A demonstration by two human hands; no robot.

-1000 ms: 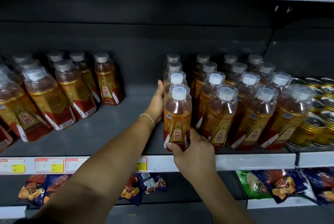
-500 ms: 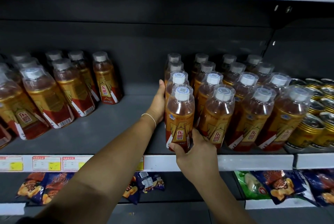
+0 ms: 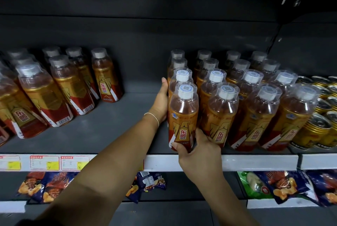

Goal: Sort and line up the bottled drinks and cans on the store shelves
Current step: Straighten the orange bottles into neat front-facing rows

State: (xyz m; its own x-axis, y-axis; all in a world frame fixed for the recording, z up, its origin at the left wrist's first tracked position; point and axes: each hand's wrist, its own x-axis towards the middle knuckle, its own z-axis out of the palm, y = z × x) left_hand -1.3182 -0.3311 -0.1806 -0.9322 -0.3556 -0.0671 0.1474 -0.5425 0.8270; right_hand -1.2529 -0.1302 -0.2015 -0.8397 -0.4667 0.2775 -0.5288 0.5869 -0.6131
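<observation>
In the head view, the right hand grips the front bottle low down, thumb across the bottom of the label and fingers curled round the base on its right side. This bottle stands upright at the front edge of the shelf, heading the left-most column of the right block of bottles. The left hand lies flat against the left side of that same column, just behind the front bottle. Its one visible finger is straight and it holds nothing, so it seems to steady or push the row rather than grasp. The right block looks close to done: four columns run front to back, the front labels face out, and the gold cans sit packed just beside them on the right. What seems left here is seating the front bottle flush with its neighbours. The left group of bottles is the bigger job still ahead: its labels face different ways, its rows look uneven, and one lone bottle stands apart at its right. A wide bare stretch of shelf separates the two groups. Below, price tags line the shelf edge and snack bags lie on the lower shelf.
</observation>
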